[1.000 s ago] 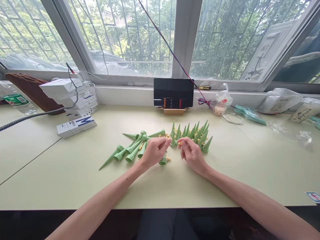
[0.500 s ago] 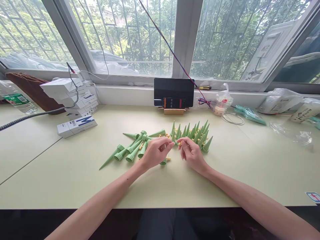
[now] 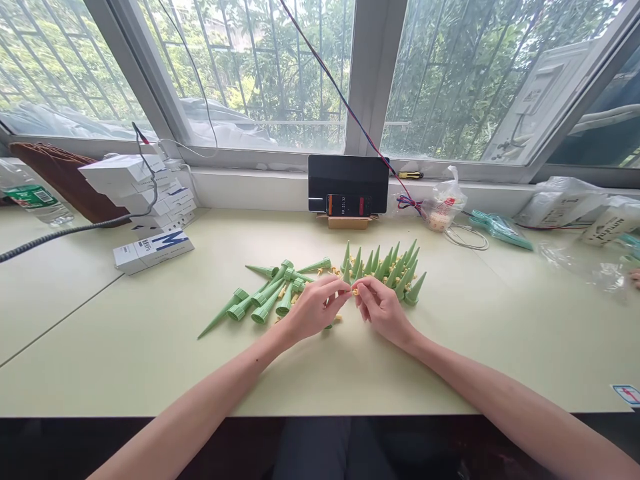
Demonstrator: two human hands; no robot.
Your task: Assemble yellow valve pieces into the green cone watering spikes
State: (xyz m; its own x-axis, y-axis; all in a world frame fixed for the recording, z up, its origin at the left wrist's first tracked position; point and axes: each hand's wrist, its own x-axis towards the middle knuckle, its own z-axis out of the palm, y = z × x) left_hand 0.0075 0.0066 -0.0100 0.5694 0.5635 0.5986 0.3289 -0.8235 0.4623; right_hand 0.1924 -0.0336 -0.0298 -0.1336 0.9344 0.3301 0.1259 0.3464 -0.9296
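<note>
My left hand (image 3: 311, 309) and my right hand (image 3: 383, 307) meet at the middle of the pale green table (image 3: 150, 347). Both pinch a small yellow plastic piece (image 3: 355, 291) between their fingertips. A green cone spike (image 3: 328, 323) lies partly hidden under my left hand, and I cannot tell whether the hand holds it. Left of my hands, several green spikes (image 3: 260, 300) lie flat in a loose pile. Just behind my hands, several green cones (image 3: 387, 267) stand upright in a cluster with their tips up.
A phone (image 3: 349, 205) leans against a black stand (image 3: 348, 181) at the window sill. White boxes (image 3: 145, 200) are stacked at the back left, a water bottle (image 3: 31, 199) beyond them. Plastic bags (image 3: 443, 203) and teal tools (image 3: 500, 228) lie at the back right. A cable (image 3: 60, 230) crosses the left.
My hands have drawn together: the left fingertips moved right and now meet the right hand's pinch on the yellow piece. The piles have not moved.
</note>
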